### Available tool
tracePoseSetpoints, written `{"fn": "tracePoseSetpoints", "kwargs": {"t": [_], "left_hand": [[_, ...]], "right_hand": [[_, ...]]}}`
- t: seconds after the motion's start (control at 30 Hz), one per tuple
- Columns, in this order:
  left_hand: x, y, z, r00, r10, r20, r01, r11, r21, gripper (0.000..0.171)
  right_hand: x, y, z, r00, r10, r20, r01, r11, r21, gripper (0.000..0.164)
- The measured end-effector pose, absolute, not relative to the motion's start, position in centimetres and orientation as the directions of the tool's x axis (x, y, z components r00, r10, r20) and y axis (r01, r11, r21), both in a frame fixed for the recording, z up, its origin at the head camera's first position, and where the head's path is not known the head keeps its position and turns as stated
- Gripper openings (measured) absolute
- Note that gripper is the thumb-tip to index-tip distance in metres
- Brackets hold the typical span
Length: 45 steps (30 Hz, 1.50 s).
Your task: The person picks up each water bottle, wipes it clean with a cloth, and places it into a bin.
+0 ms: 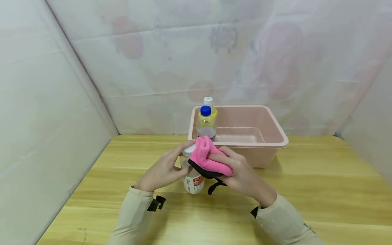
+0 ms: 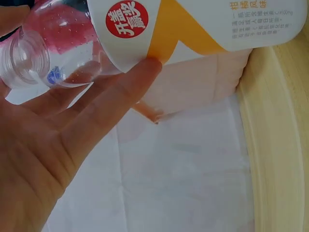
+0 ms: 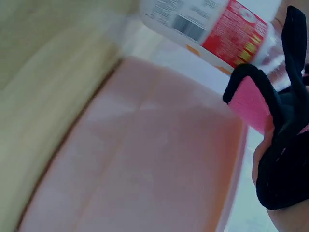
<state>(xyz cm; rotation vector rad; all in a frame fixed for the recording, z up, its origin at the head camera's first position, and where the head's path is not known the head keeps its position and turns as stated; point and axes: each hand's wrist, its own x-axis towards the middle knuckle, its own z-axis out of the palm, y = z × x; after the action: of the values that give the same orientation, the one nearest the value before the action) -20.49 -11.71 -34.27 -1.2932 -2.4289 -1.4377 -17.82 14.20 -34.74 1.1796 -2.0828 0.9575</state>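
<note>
My left hand grips a clear plastic bottle around its upper part, with the thumb along its side. The bottle stands nearly upright over the wooden table and has a white label with orange stripes and a red round mark. Beside its top, my right hand holds a folded pink cloth piece with black edging and a dangling black strap. The fingers press into the pink fabric. The cloth overlaps part of the bottle in the head view.
A pale pink plastic basin stands just behind the hands. Inside its left end are a bottle with a blue cap and one with a white cap. White printed curtains border the wooden table.
</note>
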Motion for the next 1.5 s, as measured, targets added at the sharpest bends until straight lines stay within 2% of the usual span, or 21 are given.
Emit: {"fn": "tracePoseSetpoints", "kwargs": {"t": [0.43, 0.67, 0.9, 1.2, 1.3, 1.5], "left_hand": [[-20.5, -12.3, -34.2, -0.657, 0.638, 0.402, 0.654, 0.218, 0.724, 0.069], [-20.4, -12.5, -34.0, -0.671, 0.628, 0.393, 0.648, 0.24, 0.723, 0.068], [-20.2, -12.4, -33.9, -0.677, 0.625, 0.388, 0.647, 0.255, 0.718, 0.068], [-19.9, -12.3, -34.2, -0.65, 0.635, 0.417, 0.685, 0.252, 0.684, 0.067], [-19.8, -12.2, -34.1, -0.662, 0.63, 0.407, 0.67, 0.253, 0.698, 0.068], [-20.0, -11.9, -33.9, -0.668, 0.631, 0.394, 0.661, 0.26, 0.704, 0.067]], "right_hand": [[-17.8, 13.9, -34.8, -0.475, -0.516, 0.713, -0.869, 0.405, -0.286, 0.048], [-17.5, 13.9, -34.5, -0.508, -0.54, 0.671, -0.849, 0.443, -0.287, 0.05], [-17.4, 14.2, -34.7, -0.612, -0.629, 0.479, -0.786, 0.553, -0.278, 0.043], [-16.9, 13.4, -36.7, -0.644, -0.742, 0.186, -0.764, 0.634, -0.119, 0.034], [-16.8, 13.1, -37.6, -0.651, -0.745, 0.143, -0.759, 0.645, -0.09, 0.034], [-17.0, 13.5, -37.7, -0.659, -0.736, 0.153, -0.752, 0.649, -0.117, 0.04]]}}
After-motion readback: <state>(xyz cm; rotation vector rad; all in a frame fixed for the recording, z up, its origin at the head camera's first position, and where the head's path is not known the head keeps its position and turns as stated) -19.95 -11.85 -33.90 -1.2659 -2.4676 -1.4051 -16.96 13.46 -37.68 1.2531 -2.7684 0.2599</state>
